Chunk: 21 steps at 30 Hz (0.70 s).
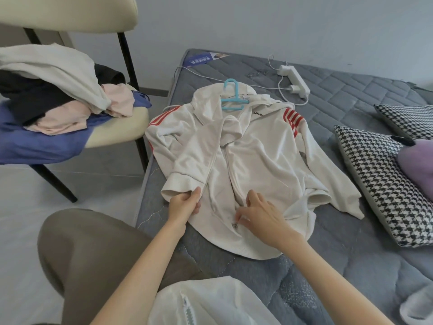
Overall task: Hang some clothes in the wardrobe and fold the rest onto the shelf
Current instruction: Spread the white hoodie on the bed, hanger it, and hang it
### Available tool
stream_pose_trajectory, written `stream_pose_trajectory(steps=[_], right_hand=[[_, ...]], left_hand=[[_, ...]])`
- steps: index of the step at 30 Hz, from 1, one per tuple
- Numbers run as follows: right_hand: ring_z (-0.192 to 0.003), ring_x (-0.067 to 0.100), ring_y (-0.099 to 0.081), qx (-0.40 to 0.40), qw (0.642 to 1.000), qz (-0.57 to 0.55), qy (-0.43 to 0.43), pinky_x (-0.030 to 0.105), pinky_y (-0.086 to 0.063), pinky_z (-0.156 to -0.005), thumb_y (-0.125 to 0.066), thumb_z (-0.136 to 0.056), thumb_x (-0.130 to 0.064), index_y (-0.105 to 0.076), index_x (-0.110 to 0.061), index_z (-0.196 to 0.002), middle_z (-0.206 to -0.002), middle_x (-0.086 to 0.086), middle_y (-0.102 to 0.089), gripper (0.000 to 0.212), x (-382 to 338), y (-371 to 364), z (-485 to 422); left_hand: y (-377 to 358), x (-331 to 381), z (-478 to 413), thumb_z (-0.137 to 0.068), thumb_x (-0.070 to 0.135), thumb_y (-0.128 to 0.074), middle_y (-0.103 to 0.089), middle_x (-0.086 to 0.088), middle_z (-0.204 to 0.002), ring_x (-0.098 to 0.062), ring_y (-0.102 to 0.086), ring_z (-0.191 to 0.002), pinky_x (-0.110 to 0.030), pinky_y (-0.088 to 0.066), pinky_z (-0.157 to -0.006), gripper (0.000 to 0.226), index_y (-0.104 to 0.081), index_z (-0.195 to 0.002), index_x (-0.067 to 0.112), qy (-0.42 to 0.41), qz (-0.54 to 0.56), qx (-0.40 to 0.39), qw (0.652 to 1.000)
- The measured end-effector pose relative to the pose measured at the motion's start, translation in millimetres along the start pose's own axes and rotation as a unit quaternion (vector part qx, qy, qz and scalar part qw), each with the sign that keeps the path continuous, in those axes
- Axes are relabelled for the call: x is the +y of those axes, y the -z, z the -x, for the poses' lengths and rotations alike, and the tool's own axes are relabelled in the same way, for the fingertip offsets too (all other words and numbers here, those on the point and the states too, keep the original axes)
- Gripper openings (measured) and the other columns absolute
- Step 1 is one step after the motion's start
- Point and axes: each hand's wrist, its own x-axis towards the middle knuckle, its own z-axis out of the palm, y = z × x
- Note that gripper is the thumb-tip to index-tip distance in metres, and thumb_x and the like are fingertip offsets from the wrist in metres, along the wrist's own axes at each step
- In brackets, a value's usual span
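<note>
1. White jacket [257, 156] with red shoulder stripes lies front-up and spread flat on the bed [351, 242]. A blue hanger [232, 95] sits in its neck with the hook poking out past the collar, so I judge it is meant for the wardrobe rail, not for folding.
2. At the jacket's hem, the left hand [185, 202] has its grip closed round one open front edge, thumb on top, seemingly to keep the cloth taut.
3. Beside it on the hem, the right hand [260, 214] narrows its grip to a fingertip pinch at what looks like the zip pull [235, 225], probably to join the two sides.
4. Left of the jacket, a chair [117, 130] holds a pile of clothes [58, 97]. Right of the jacket lie houndstooth cushions [379, 184].
</note>
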Motion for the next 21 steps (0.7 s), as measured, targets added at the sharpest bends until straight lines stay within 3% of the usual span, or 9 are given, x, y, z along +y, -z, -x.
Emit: stream_pose_trajectory(steps=[4,6,8,10,12,14,16,19,21], right_hand=[[-0.077,0.014,-0.037,0.027,1.000,-0.003,0.011,0.021,-0.034,-0.060,-0.059,-0.093,-0.024,-0.065,-0.024,-0.098,-0.092,-0.004,-0.031,0.008,3.8,10.9,0.9],[-0.073,0.013,-0.042,-0.023,0.995,-0.097,0.011,0.019,-0.033,-0.061,-0.053,-0.097,-0.024,-0.064,-0.023,-0.103,-0.090,-0.005,-0.037,0.012,3.0,24.9,-0.7],[-0.069,0.008,-0.046,-0.106,0.976,-0.190,-0.001,0.016,-0.037,-0.067,-0.050,-0.098,-0.020,-0.063,-0.021,-0.103,-0.088,-0.005,-0.043,0.014,0.6,31.4,-5.1],[-0.074,0.010,-0.049,-0.179,0.968,-0.176,-0.014,0.016,-0.037,-0.070,-0.050,-0.098,-0.018,-0.061,-0.016,-0.097,-0.088,-0.001,-0.048,0.012,-1.4,25.9,-9.2],[-0.081,0.020,-0.052,-0.226,0.962,-0.145,-0.044,0.028,-0.038,-0.073,-0.049,-0.097,-0.019,-0.056,-0.013,-0.089,-0.089,0.004,-0.051,0.012,-1.6,15.1,-7.5],[-0.079,0.020,-0.050,-0.207,0.962,-0.162,-0.069,0.031,-0.037,-0.071,-0.049,-0.096,-0.019,-0.055,-0.008,-0.086,-0.086,0.004,-0.052,0.016,1.5,8.1,-0.4],[-0.075,0.017,-0.048,-0.166,0.964,-0.188,-0.087,0.024,-0.036,-0.067,-0.047,-0.095,-0.018,-0.058,-0.007,-0.084,-0.082,0.003,-0.054,0.019,2.8,5.1,8.8],[-0.064,0.014,-0.039,-0.118,0.939,-0.295,-0.133,0.031,-0.033,-0.064,-0.043,-0.096,-0.020,-0.050,0.001,-0.069,-0.067,0.005,-0.042,0.036,2.3,0.8,16.2],[-0.058,0.014,-0.033,-0.101,0.915,-0.363,-0.145,0.031,-0.029,-0.060,-0.043,-0.095,-0.036,-0.055,-0.004,-0.062,-0.062,0.007,-0.035,0.048,-0.1,-1.4,17.1]], left_hand=[[-8.0,6.4,4.7,-0.092,0.018,-0.062,-0.072,-0.006,-0.080,-0.012,-0.066,-0.075,-0.024,-0.056,-0.080,0.019,-0.065,-0.083,0.002,0.046,0.153,-0.079,0.984],[-13.0,8.0,9.3,-0.093,0.015,-0.058,-0.074,-0.005,-0.083,-0.012,-0.067,-0.076,-0.020,-0.056,-0.074,0.018,-0.065,-0.092,-0.002,0.060,0.194,-0.129,0.971],[-18.7,4.9,13.5,-0.093,0.015,-0.058,-0.074,-0.008,-0.090,-0.012,-0.070,-0.081,-0.019,-0.056,-0.078,0.022,-0.065,-0.098,-0.006,0.060,0.181,-0.157,0.969],[-22.3,-4.2,14.5,-0.090,0.020,-0.063,-0.073,-0.014,-0.099,-0.019,-0.070,-0.093,-0.027,-0.054,-0.090,0.031,-0.065,-0.100,-0.010,0.062,0.148,-0.169,0.973],[-23.0,-16.6,11.2,-0.082,0.035,-0.072,-0.071,-0.015,-0.097,-0.026,-0.067,-0.097,-0.036,-0.052,-0.094,0.051,-0.066,-0.099,-0.013,0.039,0.059,-0.146,0.987],[-20.4,-23.6,9.2,-0.079,0.043,-0.073,-0.067,-0.010,-0.085,-0.023,-0.065,-0.086,-0.032,-0.049,-0.080,0.055,-0.067,-0.091,-0.010,0.005,-0.028,-0.132,0.991],[-17.8,-27.1,6.4,-0.083,0.038,-0.070,-0.066,-0.007,-0.081,-0.016,-0.061,-0.081,-0.026,-0.044,-0.072,0.044,-0.069,-0.088,-0.006,-0.005,-0.053,-0.122,0.991],[-15.9,-26.0,6.2,-0.085,0.034,-0.069,-0.070,-0.009,-0.086,-0.016,-0.063,-0.083,-0.023,-0.046,-0.073,0.038,-0.071,-0.090,-0.003,-0.011,-0.064,-0.135,0.989],[-14.8,-29.4,4.0,-0.084,0.035,-0.070,-0.072,-0.016,-0.095,-0.020,-0.065,-0.089,-0.028,-0.048,-0.080,0.040,-0.071,-0.092,-0.005,-0.011,-0.062,-0.136,0.989]])
